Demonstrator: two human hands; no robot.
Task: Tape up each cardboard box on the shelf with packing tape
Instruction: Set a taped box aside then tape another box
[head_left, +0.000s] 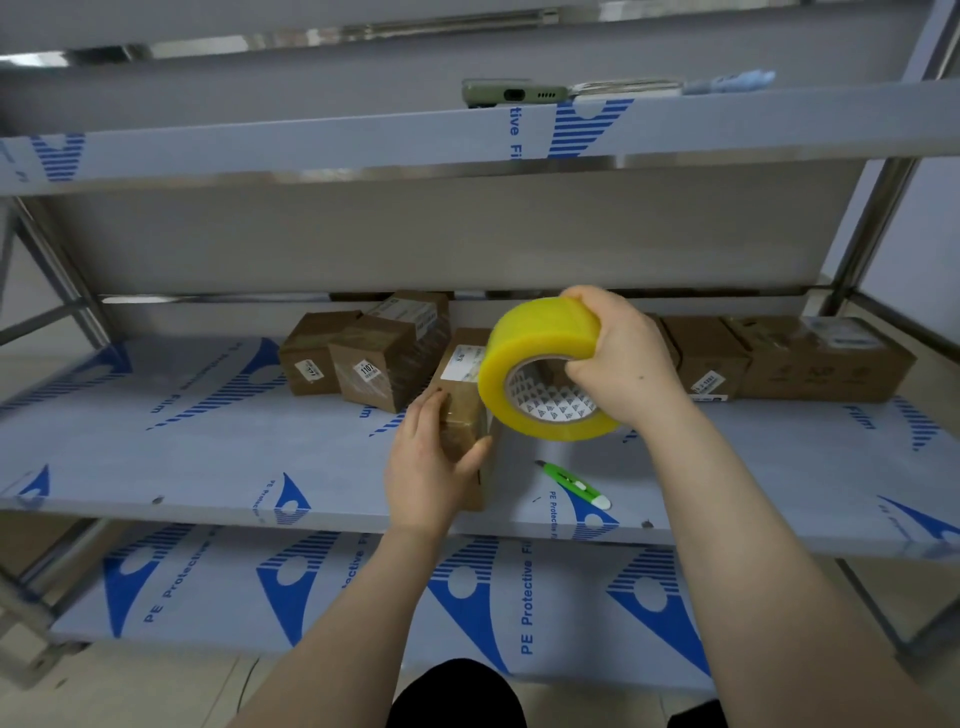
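Observation:
A long cardboard box (461, 395) lies on the middle shelf (208, 457), its near end toward me. My left hand (431, 467) grips that near end, thumb on its right side. My right hand (621, 358) holds a big yellow roll of packing tape (540, 364) in the air just right of and above the box, thumb inside the core. Clear tape seems to run from the roll to the box's near end. More cardboard boxes stand behind: a cluster at the left (363, 353) and others at the right (810, 358).
A green and white utility knife (574, 486) lies on the shelf right of the held box. The upper shelf (311, 150) carries a green phone (514, 94) and papers. A lower shelf (363, 597) sits below. Steel posts stand at both sides.

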